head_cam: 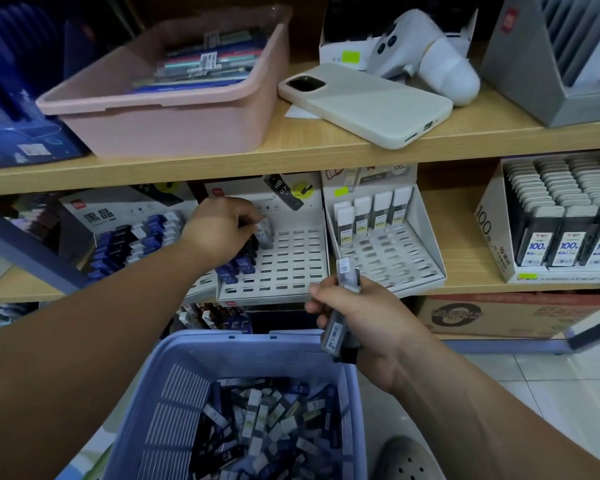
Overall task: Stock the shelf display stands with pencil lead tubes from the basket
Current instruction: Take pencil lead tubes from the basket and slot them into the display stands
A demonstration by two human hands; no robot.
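A blue plastic basket (174,382) at the bottom centre holds several loose pencil lead tubes (257,420). On the lower shelf a white slotted display stand (291,268) has a few dark HB 0.7 tubes (236,268) in its left slots. My left hand (219,230) is at that stand's upper left and pinches a pale tube (265,232) over a slot. My right hand (357,327) hovers above the basket's far right corner and grips a small bundle of grey tubes (340,310), held roughly upright.
A second slotted stand (388,258) to the right carries a row of white-capped tubes. A filled stand (136,230) sits to the left, and a full box of tubes (561,230) at far right. The upper shelf holds a pink bin (174,109), a phone (364,102) and a white gadget (430,53).
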